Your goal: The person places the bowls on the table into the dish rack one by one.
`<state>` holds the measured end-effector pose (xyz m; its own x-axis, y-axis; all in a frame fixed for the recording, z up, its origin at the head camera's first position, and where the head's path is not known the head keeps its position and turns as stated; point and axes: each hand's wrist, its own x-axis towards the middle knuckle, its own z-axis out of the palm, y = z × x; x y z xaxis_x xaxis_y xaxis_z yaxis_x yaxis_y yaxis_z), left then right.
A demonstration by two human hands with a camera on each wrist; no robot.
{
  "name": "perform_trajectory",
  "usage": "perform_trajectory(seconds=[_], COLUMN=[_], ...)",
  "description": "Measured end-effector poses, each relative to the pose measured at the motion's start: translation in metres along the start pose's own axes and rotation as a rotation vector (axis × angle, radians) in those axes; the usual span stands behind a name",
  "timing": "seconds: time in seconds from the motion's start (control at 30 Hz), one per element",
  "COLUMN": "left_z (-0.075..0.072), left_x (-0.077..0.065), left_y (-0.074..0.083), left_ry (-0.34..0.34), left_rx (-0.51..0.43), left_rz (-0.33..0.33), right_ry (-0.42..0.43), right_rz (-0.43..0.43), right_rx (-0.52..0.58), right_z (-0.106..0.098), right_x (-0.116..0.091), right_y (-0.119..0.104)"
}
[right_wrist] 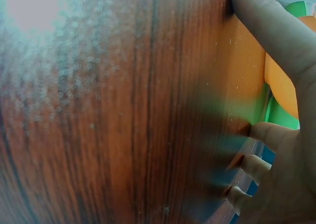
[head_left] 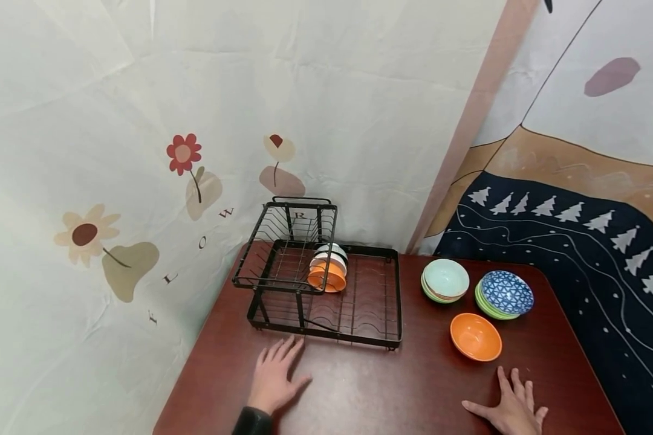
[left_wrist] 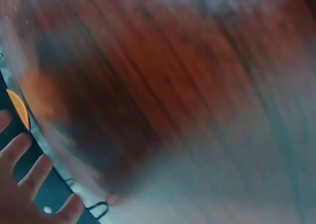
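Observation:
My left hand [head_left: 274,376] is at the table's front, fingers spread, just before the front edge of a black wire dish rack [head_left: 326,331]. It holds nothing; its spread fingers also show in the left wrist view. My right hand [head_left: 514,412] rests on the table with fingers spread, just in front of a single orange bowl [head_left: 476,337]. In the right wrist view its fingertips touch the wood, and the orange bowl [right_wrist: 281,83] shows behind them. Inside the rack, an orange bowl [head_left: 328,277] and white bowls [head_left: 331,254] stand tilted on edge, nested together.
Behind the single orange bowl are two stacks: a pale mint bowl [head_left: 446,278] tops one, a blue patterned bowl [head_left: 506,292] over green bowls [head_left: 487,308] the other. The rack's raised upper basket [head_left: 283,281] is on its left. A printed cloth wall [head_left: 359,151] stands behind the table [head_left: 370,386].

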<state>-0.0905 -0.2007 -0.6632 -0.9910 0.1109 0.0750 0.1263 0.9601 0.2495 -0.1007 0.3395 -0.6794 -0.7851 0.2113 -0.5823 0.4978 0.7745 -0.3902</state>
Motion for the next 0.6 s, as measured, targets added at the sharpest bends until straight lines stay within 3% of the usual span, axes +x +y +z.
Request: perform_trajectory(seconds=[0.07,0.17,0.43,0.6], left_z=[0.0027,0.0082,0.0075,0.0084], left_x=[-0.0018,-0.0052,-0.0057,-0.0055], left_y=[-0.0032,-0.0069,-0.0051,-0.0052], left_ry=[-0.088,-0.15,-0.158,-0.188], left_rx=[-0.019,-0.04,-0.053,-0.048], left_rz=[-0.037,-0.058,-0.055,-0.069], right_ry=[-0.003,-0.007,-0.003,-0.039], right_rz=[0.0,-0.003,0.002,-0.047], right_rx=[0.003,0.004,0.005,0.005], right_z=[-0.0003,-0.0004,-0.0007,-0.007], right_x=[-0.0007,-0.0023,-0.0033,-0.0053], right_y=[-0.0003,-0.0004,-0.0001,0.0039])
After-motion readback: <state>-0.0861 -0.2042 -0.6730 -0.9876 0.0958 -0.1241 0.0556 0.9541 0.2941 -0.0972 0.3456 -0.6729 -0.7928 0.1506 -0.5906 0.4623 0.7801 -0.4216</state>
